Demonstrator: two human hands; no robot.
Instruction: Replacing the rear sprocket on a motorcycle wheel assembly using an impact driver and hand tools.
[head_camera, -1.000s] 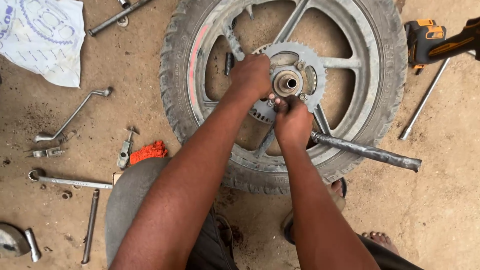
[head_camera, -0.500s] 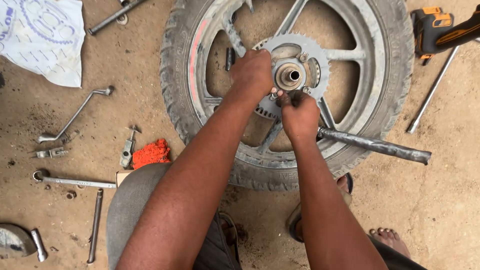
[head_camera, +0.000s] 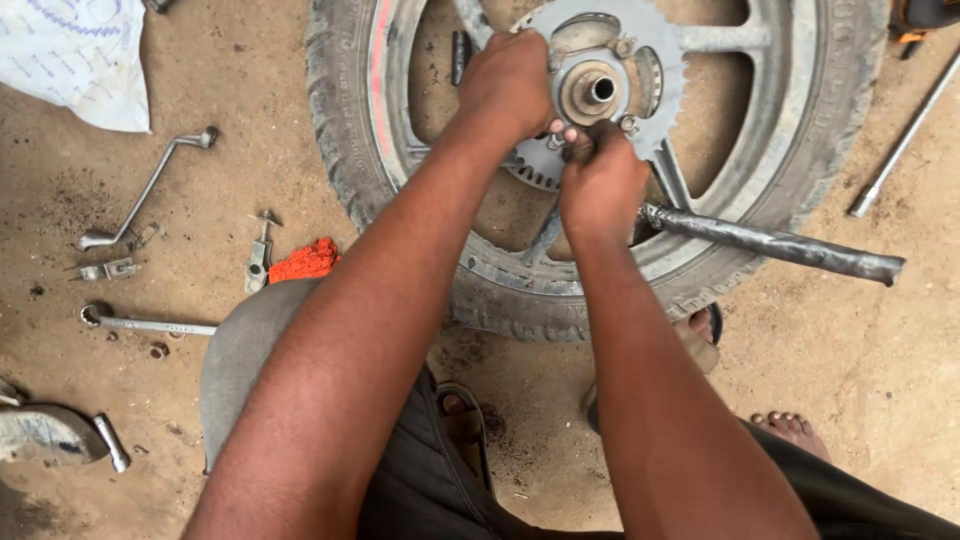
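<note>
Black rubber motorcycle wheel with grey alloy spokes (head_camera: 800, 190) lies flat on the dirt floor, grey toothed metal sprocket (head_camera: 655, 95) bolted over its hub (head_camera: 590, 92).

Left hand (head_camera: 508, 82): clenched on the sprocket's edge, just left of the hub.
Right hand (head_camera: 600, 180): fingers closed round something small at the sprocket bolt below the hub; can't tell what.

Dark metal pipe (head_camera: 780, 245) runs out from just right of the right hand, across the tyre.

Well left of both hands: white printed plastic bag (head_camera: 75, 55), contents not visible; bent silver crank wrench (head_camera: 145, 190); orange rag (head_camera: 305, 262); silver ring spanner (head_camera: 150, 324).
</note>
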